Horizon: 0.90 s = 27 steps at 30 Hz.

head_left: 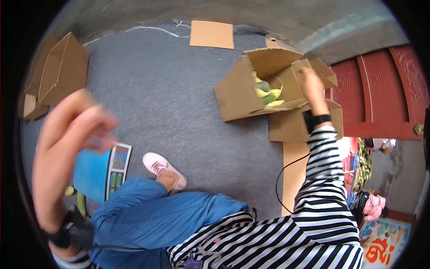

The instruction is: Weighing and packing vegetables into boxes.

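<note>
My left hand (76, 136) is raised at the left above a blue digital scale (89, 172), its bent fingers smeared by motion, so their grip is unclear. My right hand (312, 87) reaches to the open cardboard box (237, 96) at upper right, fingers closed on its flap. Inside lie several yellow and green long vegetables (268, 94). A second carton (286, 127) sits beside and partly behind it.
Cartons (65, 71) stand upper left, flat cardboard (211, 35) by the wall. A red door (371, 89) and piled green vegetables (363, 163) are right, a dark cable (280, 190) on the floor, long vegetables (81, 204) beside the scale.
</note>
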Each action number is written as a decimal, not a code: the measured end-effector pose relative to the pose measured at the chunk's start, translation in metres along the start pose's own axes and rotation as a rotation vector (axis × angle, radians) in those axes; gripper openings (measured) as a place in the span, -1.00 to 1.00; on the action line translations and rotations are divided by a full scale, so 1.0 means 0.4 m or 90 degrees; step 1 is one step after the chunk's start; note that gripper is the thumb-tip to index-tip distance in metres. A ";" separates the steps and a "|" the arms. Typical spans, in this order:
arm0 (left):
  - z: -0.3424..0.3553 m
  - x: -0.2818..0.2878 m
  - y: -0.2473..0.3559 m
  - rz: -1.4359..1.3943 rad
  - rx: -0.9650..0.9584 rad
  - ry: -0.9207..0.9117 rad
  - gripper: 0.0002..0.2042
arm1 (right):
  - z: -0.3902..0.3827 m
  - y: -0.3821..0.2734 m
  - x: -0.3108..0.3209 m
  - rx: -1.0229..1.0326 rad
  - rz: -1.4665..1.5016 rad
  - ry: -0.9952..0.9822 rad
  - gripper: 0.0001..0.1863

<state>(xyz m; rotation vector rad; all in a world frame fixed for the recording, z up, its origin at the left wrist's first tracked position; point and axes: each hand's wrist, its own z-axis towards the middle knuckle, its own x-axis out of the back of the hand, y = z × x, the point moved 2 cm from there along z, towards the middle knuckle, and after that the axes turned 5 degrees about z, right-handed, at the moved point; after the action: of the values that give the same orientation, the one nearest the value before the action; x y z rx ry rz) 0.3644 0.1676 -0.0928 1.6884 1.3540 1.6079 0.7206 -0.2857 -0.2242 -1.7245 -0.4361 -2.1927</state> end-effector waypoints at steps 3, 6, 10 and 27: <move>-0.150 0.172 0.003 0.110 0.201 0.098 -0.79 | -0.145 -0.125 0.001 0.018 0.140 -0.121 -0.74; -0.338 0.290 -0.078 0.134 0.269 0.089 -0.80 | -0.224 -0.061 0.008 -0.037 0.127 0.129 -0.62; -0.580 0.366 -0.174 0.288 0.256 0.123 -0.64 | -0.356 0.264 0.012 -0.430 -0.086 -0.067 -0.22; -0.798 0.057 -0.383 0.477 0.181 0.222 -0.71 | -0.288 0.203 0.052 -0.206 -0.103 0.041 -0.52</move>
<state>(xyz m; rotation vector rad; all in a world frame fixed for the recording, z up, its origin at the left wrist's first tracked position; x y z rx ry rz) 0.0128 0.1562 -0.1381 2.3581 1.2060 2.2861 0.6494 -0.4091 -0.2265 -1.8240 -0.2203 -2.5433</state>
